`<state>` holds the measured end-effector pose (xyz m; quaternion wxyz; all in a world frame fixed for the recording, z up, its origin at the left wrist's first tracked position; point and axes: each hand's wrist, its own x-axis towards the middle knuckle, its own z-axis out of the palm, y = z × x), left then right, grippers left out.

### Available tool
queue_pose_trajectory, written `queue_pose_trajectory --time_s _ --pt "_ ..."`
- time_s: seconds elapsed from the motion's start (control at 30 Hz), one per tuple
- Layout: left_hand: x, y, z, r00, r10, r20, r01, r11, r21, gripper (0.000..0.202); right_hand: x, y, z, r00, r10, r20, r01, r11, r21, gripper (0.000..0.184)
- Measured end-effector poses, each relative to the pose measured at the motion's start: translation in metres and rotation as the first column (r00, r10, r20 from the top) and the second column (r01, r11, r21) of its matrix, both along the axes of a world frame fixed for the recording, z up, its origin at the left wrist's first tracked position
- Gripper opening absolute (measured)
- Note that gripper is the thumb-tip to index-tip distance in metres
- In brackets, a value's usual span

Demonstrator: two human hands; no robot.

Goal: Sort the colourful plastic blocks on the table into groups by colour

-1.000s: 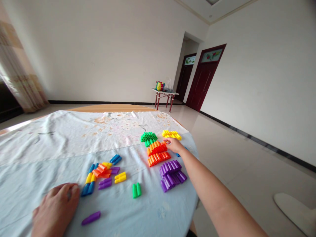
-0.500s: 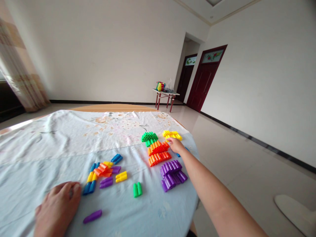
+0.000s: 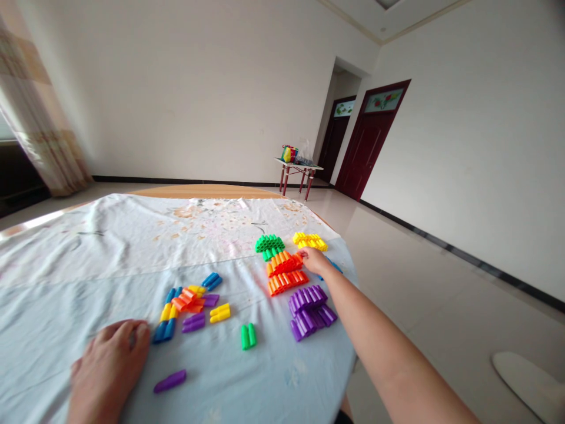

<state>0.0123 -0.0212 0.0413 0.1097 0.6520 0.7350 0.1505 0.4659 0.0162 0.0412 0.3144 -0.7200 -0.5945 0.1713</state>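
Observation:
My right hand (image 3: pixel 312 259) reaches across the cloth to the right end of a stack of orange bullet-shaped plastic blocks (image 3: pixel 282 263). Its fingertips are pinched together at an orange block there, partly hidden by the hand. Just beyond the fingers lie yellow blocks (image 3: pixel 312 241); green ones (image 3: pixel 269 243) are grouped to their left. My left hand (image 3: pixel 110 365) rests on the cloth, fingers loosely bent and nothing visible in them. Close to it is a joined group with blue (image 3: pixel 163 331), yellow (image 3: pixel 168 311) and orange (image 3: pixel 188 300) blocks. A single purple block (image 3: pixel 170 381) lies nearby.
Purple blocks (image 3: pixel 311 312) are stacked near the right table edge, with blue blocks (image 3: pixel 336 267) partly behind my forearm. A green pair (image 3: pixel 248 337), a yellow pair (image 3: pixel 220 312) and a blue pair (image 3: pixel 212 281) lie mid-table. The tablecloth (image 3: pixel 110 247) is wrinkled.
My right hand has shifted slightly from beside the yellow blocks towards the end of the orange stack. My left hand stays resting on the cloth; the view has turned a little.

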Motion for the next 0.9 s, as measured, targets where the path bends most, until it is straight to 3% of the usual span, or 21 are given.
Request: queue_pose_trajectory --time_s 0.53,0.9 --pt "-0.001 0.000 -0.001 1.000 -0.008 -0.002 0.008 1.000 -0.009 0.059 -0.003 -0.007 0.010 0.996 -0.079 0.038 0.080 0.997 -0.016 0.031" --pt "-0.003 0.003 -0.006 1.000 -0.008 -0.019 0.008 1.000 0.000 0.060 0.006 0.014 -0.011 0.991 -0.073 -0.111 0.071 0.997 -0.025 0.053"
